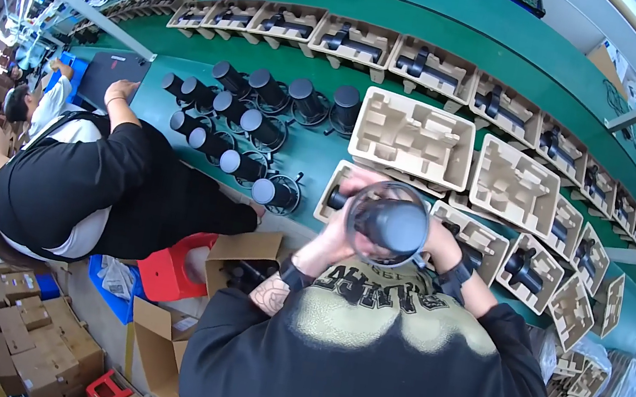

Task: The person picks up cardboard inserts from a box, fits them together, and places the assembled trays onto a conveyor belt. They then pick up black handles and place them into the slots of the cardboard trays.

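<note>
Both hands, left hand [336,231] and right hand [435,243], clamp one black cylindrical device with round base [389,223] above an open moulded-pulp tray [488,237]. Many trays on the green conveyor [317,152] are filled; about a dozen devices stand unpacked.

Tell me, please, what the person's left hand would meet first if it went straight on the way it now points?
The left hand already holds the black cylindrical device; past that, the moulded pulp tray on the green table probably comes first, though depth is unclear.
</note>
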{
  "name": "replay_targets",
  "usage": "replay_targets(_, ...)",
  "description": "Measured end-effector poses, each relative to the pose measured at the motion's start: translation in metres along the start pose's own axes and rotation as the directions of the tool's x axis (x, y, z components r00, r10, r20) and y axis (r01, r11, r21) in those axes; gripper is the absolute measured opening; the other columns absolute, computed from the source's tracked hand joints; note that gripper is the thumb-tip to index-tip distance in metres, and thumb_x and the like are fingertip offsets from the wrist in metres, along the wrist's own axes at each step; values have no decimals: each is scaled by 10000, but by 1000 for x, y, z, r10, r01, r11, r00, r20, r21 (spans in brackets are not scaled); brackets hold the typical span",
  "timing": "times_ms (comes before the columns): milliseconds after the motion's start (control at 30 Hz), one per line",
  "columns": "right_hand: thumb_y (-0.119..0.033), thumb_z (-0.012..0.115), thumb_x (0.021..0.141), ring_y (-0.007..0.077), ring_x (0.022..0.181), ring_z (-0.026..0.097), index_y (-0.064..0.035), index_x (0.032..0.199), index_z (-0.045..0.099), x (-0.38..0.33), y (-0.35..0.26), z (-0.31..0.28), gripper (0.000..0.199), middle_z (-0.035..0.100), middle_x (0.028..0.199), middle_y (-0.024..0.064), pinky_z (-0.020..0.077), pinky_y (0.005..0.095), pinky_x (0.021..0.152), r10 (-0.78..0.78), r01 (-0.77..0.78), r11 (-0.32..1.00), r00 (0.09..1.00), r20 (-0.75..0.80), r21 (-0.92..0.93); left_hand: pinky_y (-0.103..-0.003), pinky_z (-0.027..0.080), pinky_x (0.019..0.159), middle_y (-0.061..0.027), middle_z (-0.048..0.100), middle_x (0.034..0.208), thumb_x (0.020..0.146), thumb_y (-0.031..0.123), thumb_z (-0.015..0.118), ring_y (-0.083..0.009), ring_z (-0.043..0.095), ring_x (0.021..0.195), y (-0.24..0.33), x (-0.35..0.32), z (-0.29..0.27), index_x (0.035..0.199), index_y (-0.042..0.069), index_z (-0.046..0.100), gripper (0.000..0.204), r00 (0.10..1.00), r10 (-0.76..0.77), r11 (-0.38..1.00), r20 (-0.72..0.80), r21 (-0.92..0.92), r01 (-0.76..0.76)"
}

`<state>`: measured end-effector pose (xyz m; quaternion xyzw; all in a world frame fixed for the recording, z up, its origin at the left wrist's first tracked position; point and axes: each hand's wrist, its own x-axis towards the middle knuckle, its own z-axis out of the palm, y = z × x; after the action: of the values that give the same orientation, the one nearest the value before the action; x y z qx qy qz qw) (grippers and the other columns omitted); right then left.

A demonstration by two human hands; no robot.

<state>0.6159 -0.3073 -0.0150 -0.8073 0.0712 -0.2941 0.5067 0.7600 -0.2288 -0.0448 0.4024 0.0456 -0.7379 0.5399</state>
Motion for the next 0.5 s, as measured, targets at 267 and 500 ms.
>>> replay_targets(267,-265,845,564,290,1036,583,-7,1225,486,11,-30,-73,795,595,1139,136,462,371,917,-11,-249,766,917,-399,-592,-353,479,910,-157,611,1109,951,156,524,-254,625,985,84,-22,-31,1279,35,496,350,585,709,60,394,793,-607)
replay_targets(500,-392,751,593,284,882,615,18,1080,584,64,9,-124,658,633,970,168,489,343,765,713,-576,590,701,30,-566,-379,477,871,-185,619,1061,789,257,737,-304,619,952,118,-22,-133,1215,29,522,529,586,779,-238,224,970,-55)
